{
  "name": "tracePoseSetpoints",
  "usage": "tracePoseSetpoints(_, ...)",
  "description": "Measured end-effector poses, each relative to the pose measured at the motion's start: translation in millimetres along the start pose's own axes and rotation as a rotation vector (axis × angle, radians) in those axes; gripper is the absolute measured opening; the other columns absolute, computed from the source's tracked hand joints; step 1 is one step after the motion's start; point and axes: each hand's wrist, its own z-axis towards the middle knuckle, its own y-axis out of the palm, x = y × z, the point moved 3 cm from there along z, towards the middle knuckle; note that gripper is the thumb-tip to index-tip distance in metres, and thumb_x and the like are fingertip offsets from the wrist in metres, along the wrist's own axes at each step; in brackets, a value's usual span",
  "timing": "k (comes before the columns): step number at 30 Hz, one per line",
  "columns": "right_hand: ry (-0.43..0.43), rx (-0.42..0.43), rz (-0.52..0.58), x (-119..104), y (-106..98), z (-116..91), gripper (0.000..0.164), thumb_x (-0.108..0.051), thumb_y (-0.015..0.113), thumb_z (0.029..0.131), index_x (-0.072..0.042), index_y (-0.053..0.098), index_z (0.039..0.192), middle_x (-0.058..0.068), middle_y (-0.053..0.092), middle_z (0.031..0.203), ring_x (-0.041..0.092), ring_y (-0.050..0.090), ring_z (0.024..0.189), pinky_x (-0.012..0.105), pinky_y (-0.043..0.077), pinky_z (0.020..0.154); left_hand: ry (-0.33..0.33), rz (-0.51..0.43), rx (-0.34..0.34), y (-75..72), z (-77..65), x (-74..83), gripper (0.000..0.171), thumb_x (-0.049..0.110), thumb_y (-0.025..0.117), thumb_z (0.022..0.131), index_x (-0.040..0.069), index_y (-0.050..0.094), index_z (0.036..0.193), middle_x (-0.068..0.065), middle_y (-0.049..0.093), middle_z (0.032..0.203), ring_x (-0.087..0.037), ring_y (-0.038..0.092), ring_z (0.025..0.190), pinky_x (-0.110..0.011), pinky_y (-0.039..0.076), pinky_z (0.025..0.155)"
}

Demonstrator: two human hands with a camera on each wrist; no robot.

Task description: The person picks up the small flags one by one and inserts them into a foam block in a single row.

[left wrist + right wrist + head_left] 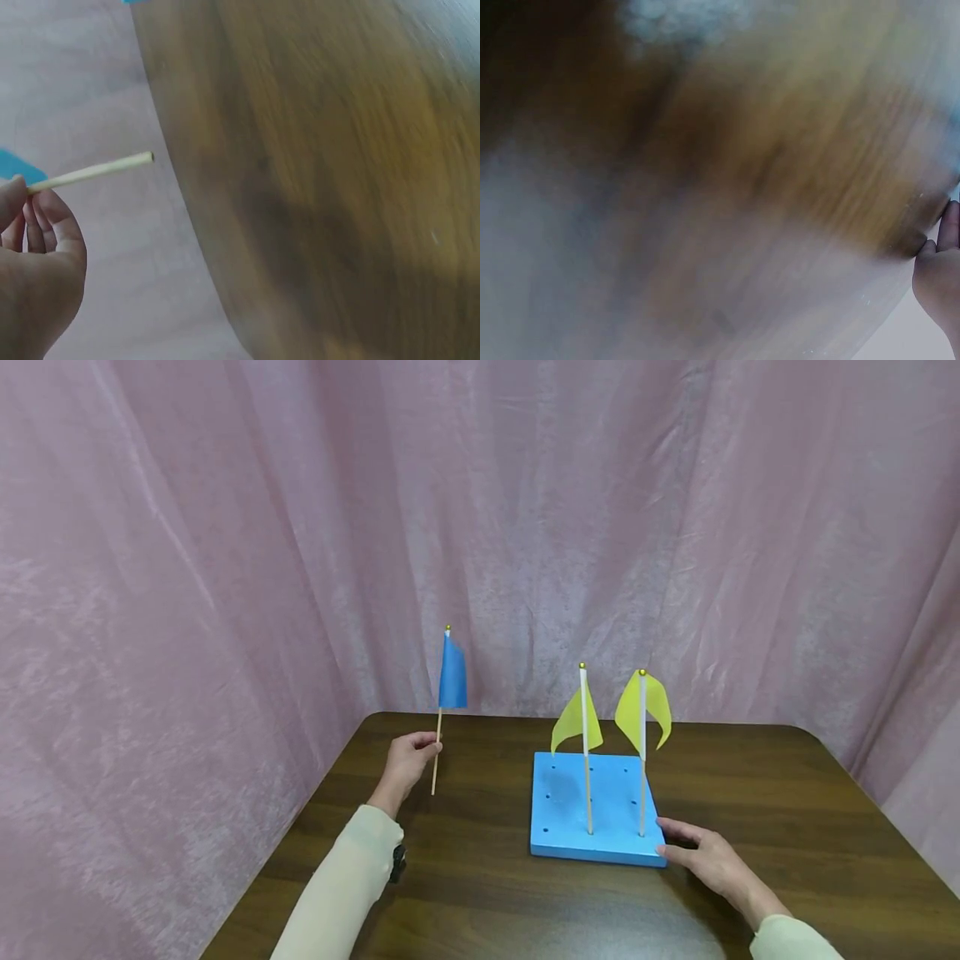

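In the head view my left hand [408, 766] pinches the wooden stick of a small blue flag [453, 677] between thumb and fingers. The flag stands nearly upright above the table's left part. In the left wrist view the bare lower end of the stick [97, 171] sticks out past the fingers. My right hand [712, 860] touches the right edge of a light blue board [566, 806] near its front corner, fingers fairly straight. Two yellow flags [577, 722] stand in the board's front row, at the middle and right holes. The right wrist view is blurred.
The board lies flat on a dark brown wooden table [465, 893] and has several small holes without sticks. Pink curtains [487, 527] hang behind the table and along its left side. A dark wrist strap [397, 864] shows at the left sleeve.
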Motion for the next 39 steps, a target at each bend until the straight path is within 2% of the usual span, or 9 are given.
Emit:
tracePoseSetpoints(3, -0.003, 0.001, -0.015, 0.6, -0.2, 1.3, 0.074, -0.05, 0.067, 0.091, -0.005, 0.048, 0.147, 0.03, 0.038, 0.15, 0.055, 0.028, 0.136, 0.074, 0.027, 0.101, 0.009, -0.007, 0.019, 9.1, -0.6, 7.6, 0.017, -0.002, 0.07, 0.088, -0.008, 0.072, 0.104, -0.013, 0.07, 0.093, -0.013, 0.06, 0.079, -0.035, 0.053, 0.078)
tracePoseSetpoints(10, -0.014, 0.006, 0.001, 1.3, 1.0, 0.9, 0.072, -0.049, 0.067, 0.091, -0.005, 0.048, 0.146, 0.029, 0.039, 0.149, 0.053, 0.028, 0.137, 0.072, 0.028, 0.102, -0.004, -0.007, 0.021, 26.5, -4.3, 18.2, 0.016, 0.001, 0.074, 0.086, -0.005, 0.073, 0.1, -0.011, 0.07, 0.094, -0.017, 0.063, 0.081, -0.029, 0.051, 0.074)
tracePoseSetpoints(14, -0.018, 0.004, 0.014, -0.4, 2.0, 0.9, 0.072, -0.047, 0.068, 0.092, -0.005, 0.049, 0.146, 0.029, 0.04, 0.149, 0.053, 0.029, 0.137, 0.071, 0.028, 0.102, -0.018, -0.023, 0.016, 34.2, -8.0, 22.1, 0.014, 0.001, 0.074, 0.086, -0.005, 0.073, 0.099, -0.01, 0.069, 0.092, -0.018, 0.064, 0.08, -0.036, 0.053, 0.076)
tracePoseSetpoints(21, -0.009, 0.0, 0.004, -0.3, 2.2, 1.8, 0.073, -0.049, 0.067, 0.091, -0.005, 0.048, 0.146, 0.029, 0.038, 0.149, 0.054, 0.028, 0.137, 0.072, 0.027, 0.102, -0.034, -0.082, -0.005, 54.5, -14.9, 29.7, 0.013, 0.001, 0.074, 0.086, -0.004, 0.073, 0.097, -0.008, 0.067, 0.088, -0.016, 0.062, 0.077, -0.037, 0.056, 0.074)
tracePoseSetpoints(25, -0.005, -0.002, -0.005, -0.1, 2.7, 2.1, 0.074, -0.05, 0.067, 0.091, -0.005, 0.047, 0.147, 0.03, 0.037, 0.15, 0.054, 0.028, 0.137, 0.073, 0.027, 0.102, -0.035, -0.125, -0.027, 67.8, -19.0, 32.7, 0.011, -0.001, 0.075, 0.085, -0.003, 0.071, 0.095, -0.007, 0.063, 0.084, -0.015, 0.061, 0.073, -0.048, 0.057, 0.078)
tracePoseSetpoints(27, -0.006, -0.004, -0.007, 0.2, 3.0, 2.2, 0.074, -0.051, 0.066, 0.091, -0.005, 0.047, 0.147, 0.03, 0.037, 0.15, 0.055, 0.027, 0.137, 0.074, 0.026, 0.101, -0.032, -0.139, -0.036, 73.5, -21.3, 34.7, 0.011, -0.001, 0.076, 0.084, -0.003, 0.07, 0.094, -0.006, 0.063, 0.083, -0.015, 0.06, 0.072, -0.049, 0.057, 0.078)
tracePoseSetpoints(33, -0.015, -0.004, -0.001, 0.3, 3.8, 1.4, 0.073, -0.049, 0.067, 0.091, -0.005, 0.048, 0.146, 0.029, 0.039, 0.149, 0.054, 0.028, 0.137, 0.073, 0.027, 0.101, -0.015, -0.127, -0.065, 87.3, -29.5, 42.2, 0.011, 0.002, 0.076, 0.085, -0.001, 0.07, 0.094, -0.005, 0.063, 0.082, -0.016, 0.06, 0.071, -0.036, 0.056, 0.068)
tracePoseSetpoints(39, -0.023, 0.004, 0.005, 0.2, 4.0, 1.2, 0.071, -0.047, 0.068, 0.092, -0.004, 0.048, 0.146, 0.028, 0.041, 0.148, 0.053, 0.03, 0.136, 0.071, 0.029, 0.102, -0.014, -0.134, -0.078, 98.8, -38.5, 44.6, 0.011, 0.003, 0.077, 0.085, 0.001, 0.07, 0.093, -0.005, 0.062, 0.081, -0.02, 0.06, 0.071, -0.047, 0.056, 0.074)
